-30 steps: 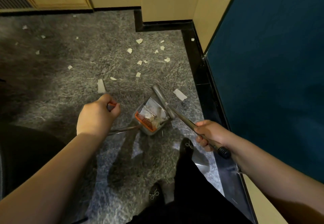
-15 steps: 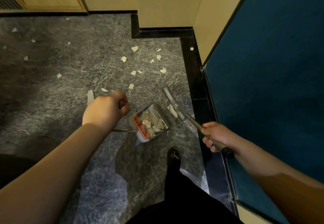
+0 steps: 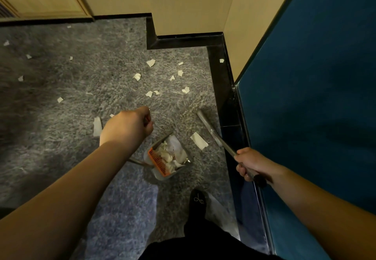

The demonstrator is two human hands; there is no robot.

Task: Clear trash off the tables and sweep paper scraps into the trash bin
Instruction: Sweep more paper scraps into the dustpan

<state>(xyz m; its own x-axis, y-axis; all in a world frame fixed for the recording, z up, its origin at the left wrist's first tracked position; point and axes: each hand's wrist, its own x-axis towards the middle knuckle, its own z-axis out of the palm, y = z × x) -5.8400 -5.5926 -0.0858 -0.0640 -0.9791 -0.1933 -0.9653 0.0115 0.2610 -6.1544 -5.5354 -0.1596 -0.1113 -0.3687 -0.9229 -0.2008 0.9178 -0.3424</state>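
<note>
My left hand point(image 3: 128, 126) grips the top of the dustpan handle, fist curled. Below it, the grey dustpan point(image 3: 168, 156) with an orange comb edge sits on the carpet and holds crumpled paper. My right hand point(image 3: 249, 164) grips the broom handle point(image 3: 225, 146), whose grey head point(image 3: 205, 122) lies on the carpet by the black skirting. A large paper scrap point(image 3: 199, 140) lies between broom head and dustpan. Several small scraps point(image 3: 150, 62) are scattered on the carpet farther ahead, and a long one point(image 3: 97, 126) lies left of my left hand.
Grey shaggy carpet point(image 3: 61, 137) covers the floor. Black skirting point(image 3: 221, 80) runs along beige walls that form a stepped corner ahead. A dark teal panel point(image 3: 315, 96) stands close on the right. My black-socked foot point(image 3: 196, 200) is just behind the dustpan.
The view shifted forward. The broom head swung right, away from the dustpan toward the skirting, uncovering the large scrap. My left hand stayed on the dustpan handle.
</note>
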